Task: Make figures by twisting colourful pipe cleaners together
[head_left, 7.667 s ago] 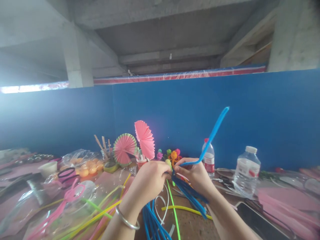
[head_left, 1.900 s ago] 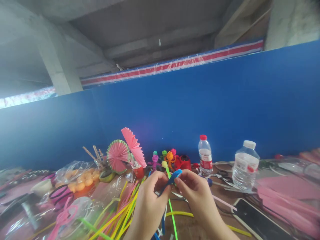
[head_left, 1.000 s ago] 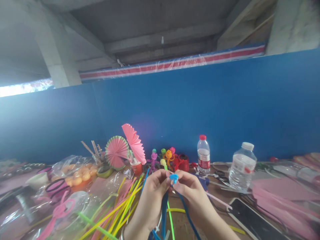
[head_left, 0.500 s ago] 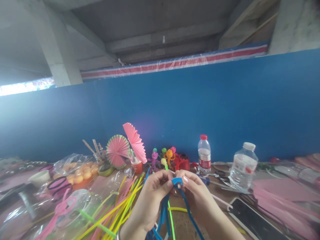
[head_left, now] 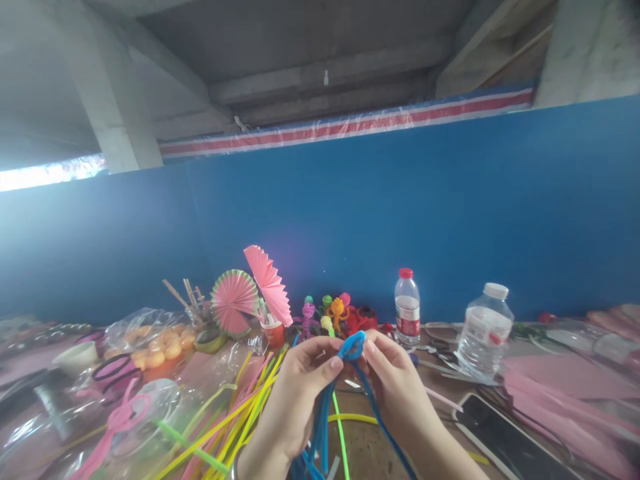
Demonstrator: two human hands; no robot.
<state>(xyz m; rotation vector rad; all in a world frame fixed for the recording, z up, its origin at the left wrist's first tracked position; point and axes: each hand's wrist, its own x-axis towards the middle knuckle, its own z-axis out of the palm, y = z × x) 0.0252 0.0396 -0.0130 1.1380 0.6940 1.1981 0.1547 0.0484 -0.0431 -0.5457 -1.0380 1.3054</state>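
Blue fuzzy stems [head_left: 354,345] form a small loop at the top, between my two hands. My left hand [head_left: 300,393] pinches the left side of the loop, with several blue strands hanging below it. The thumb and fingers of my right hand [head_left: 400,387] close on the loop's right side, and one blue strand hangs down between the hands. Behind them a light green stem [head_left: 341,427] runs downward from a pale yellow knob. A yellow stem [head_left: 355,418] crosses it on the brown table.
Left are yellow stems [head_left: 245,413], a pink twisted piece [head_left: 123,417], bagged orange balls [head_left: 165,347] and pink paper fans [head_left: 235,300]. Small colourful figures [head_left: 337,310] stand behind my hands. Right are two bottles [head_left: 408,313] [head_left: 485,333], a phone [head_left: 510,440] and pink sheets [head_left: 565,400].
The flat blue bend between my fingertips now shows as a raised, open loop. My right hand has turned slightly and its fingertips sit a little higher.
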